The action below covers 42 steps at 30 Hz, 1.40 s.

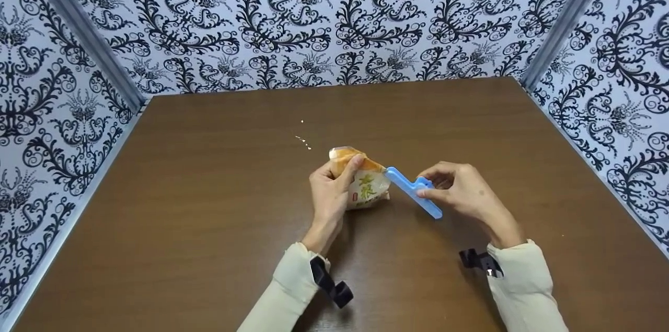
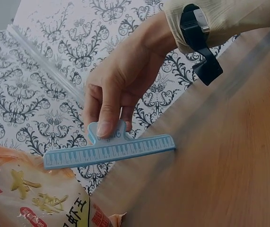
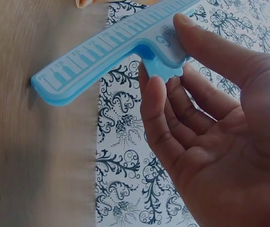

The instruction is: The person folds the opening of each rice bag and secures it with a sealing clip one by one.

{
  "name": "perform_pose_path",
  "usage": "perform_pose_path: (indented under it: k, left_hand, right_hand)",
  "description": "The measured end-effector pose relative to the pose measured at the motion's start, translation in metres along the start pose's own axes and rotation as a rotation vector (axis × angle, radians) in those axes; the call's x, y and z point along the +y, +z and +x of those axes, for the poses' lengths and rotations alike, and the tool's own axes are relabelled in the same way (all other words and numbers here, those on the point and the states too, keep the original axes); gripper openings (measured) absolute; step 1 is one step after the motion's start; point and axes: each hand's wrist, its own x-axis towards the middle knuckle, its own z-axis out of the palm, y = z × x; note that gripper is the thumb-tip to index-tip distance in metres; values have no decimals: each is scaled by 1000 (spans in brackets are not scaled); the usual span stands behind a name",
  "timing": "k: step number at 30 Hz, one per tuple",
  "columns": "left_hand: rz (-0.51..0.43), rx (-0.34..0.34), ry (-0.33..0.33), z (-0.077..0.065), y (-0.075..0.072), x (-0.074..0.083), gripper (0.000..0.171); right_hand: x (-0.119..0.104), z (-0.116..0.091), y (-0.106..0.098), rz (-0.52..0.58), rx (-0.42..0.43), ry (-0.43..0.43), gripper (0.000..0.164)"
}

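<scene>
The snack bag, white with an orange top and coloured lettering, is held near the middle of the brown table, twelve o'clock being the far edge; whether its base rests on the wood I can't tell. At its nine o'clock the left hand grips the orange top, thumb pressed flat across the front. A blue clip, printed with piano keys, meets the bag's upper corner at about two o'clock and slants from there toward half past four, its far end free; whether its bars enclose any of the bag isn't clear. At three o'clock the right hand pinches the clip's handle, thumb on one plate and a finger on the other. Pale crumbs lie scattered on the wood at ten o'clock from the bag. Toward the near side, cream sleeves cover both forearms, with black brackets at the cuffs. Farther out, a black-and-white scrollwork wall stands at twelve, and grey posts rise at about ten and two.
</scene>
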Motion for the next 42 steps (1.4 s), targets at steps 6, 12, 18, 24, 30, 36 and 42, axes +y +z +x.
perform_pose_path:
  k: [6, 12, 18, 24, 30, 36, 42]
  left_hand:
    - [-22, -15, 16, -2, -1, -2, 42]
    - [-48, -37, 54, 0, -1, -2, 17]
    - [-47, -30, 65, 1, -1, -2, 17]
    - [-49, -19, 72, 1, -1, -2, 16]
    - [-56, -26, 95, 0, -2, -2, 18]
    - [-43, -23, 93, 0, -2, -2, 18]
    - [-25, -19, 83, 1, -2, -3, 17]
  right_hand:
    - [5, 1, 3, -17, 41, -35, 25]
    - [6, 1, 4, -19, 82, -57, 24]
    - [5, 4, 6, -3, 107, -72, 22]
    - [5, 4, 7, -16, 117, -75, 22]
    - [4, 4, 8, -11, 127, -80, 21]
    - [4, 3, 9, -3, 138, -85, 20]
    - [5, 3, 10, 20, 151, -106, 20]
